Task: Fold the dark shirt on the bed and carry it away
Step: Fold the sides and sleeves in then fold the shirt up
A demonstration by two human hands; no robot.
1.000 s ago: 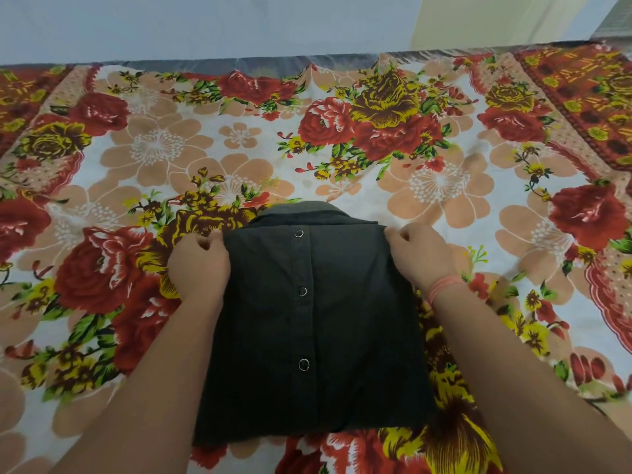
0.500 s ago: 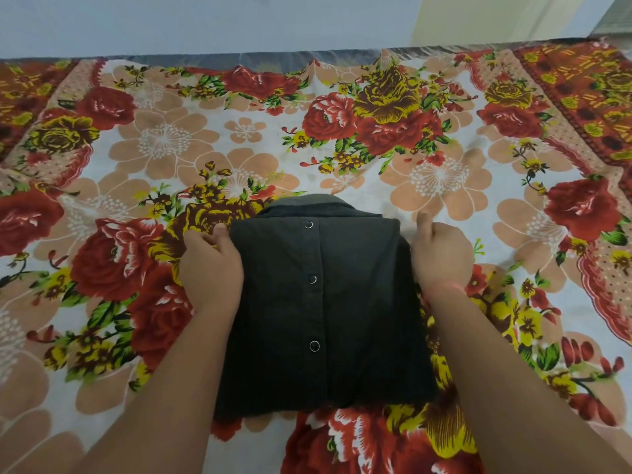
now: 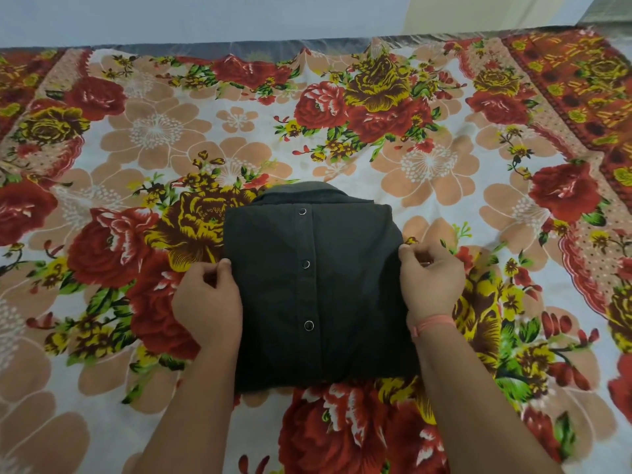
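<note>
**Two hands on one folded dark shirt**

One dark shirt (image 3: 318, 289), folded into a compact rectangle, collar far, three snaps showing, lies mid-bedsheet (image 3: 444, 172). Left hand (image 3: 208, 302) and right hand (image 3: 432, 282), fingers curled, flank its side edges, seemingly pinching them. A pale wall rises beyond the floral bedsheet.

A floral bedsheet (image 3: 136, 138) with red and yellow roses covers the frame; a pale wall (image 3: 205, 18) runs along the top, cream-coloured at upper right.
</note>
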